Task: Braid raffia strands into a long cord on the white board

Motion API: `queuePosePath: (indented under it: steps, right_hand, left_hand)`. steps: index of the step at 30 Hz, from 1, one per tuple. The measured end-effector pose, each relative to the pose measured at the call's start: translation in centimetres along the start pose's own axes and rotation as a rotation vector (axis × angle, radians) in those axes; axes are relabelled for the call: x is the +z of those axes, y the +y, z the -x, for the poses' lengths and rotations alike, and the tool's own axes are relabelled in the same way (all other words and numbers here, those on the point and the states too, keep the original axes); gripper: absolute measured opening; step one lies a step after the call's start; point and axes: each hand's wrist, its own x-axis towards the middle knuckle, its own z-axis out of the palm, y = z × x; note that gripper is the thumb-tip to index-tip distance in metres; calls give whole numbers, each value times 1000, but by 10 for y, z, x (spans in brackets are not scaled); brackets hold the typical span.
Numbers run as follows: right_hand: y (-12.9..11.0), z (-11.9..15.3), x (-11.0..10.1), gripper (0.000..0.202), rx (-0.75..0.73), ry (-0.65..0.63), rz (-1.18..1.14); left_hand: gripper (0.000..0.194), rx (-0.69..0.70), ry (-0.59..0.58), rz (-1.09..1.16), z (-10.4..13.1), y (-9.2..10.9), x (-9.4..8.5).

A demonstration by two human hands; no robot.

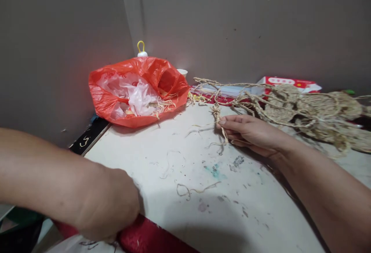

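Note:
My right hand [247, 131] pinches a small knotted tuft of straw cord [216, 113] between thumb and fingers, over the white table. Thin loose strands hang from the tuft and trail to its left. My left hand [116, 202] is at the lower left, by the near table edge and a dark red shiny cloth [153, 235]. Its fingers point down and are hidden behind the back of the hand and wrist. A loose curled strand [199, 189] lies on the tabletop between the hands.
A red plastic bag [130, 119] with white plastic and straw scraps lies at the back left. Behind my right hand are braided straw pieces and cords [315, 106], plus a red and white box [292, 81]. A white cup [182, 72] stands near the grey wall [232, 24].

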Motion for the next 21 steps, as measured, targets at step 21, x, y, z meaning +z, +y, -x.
queuePosePath:
  steps: [21]
  right_hand:
    - [-3, -5, -3, 26, -61, -99, -90]
  left_hand:
    - [23, 284, 590, 1371, -76, -58, -63]
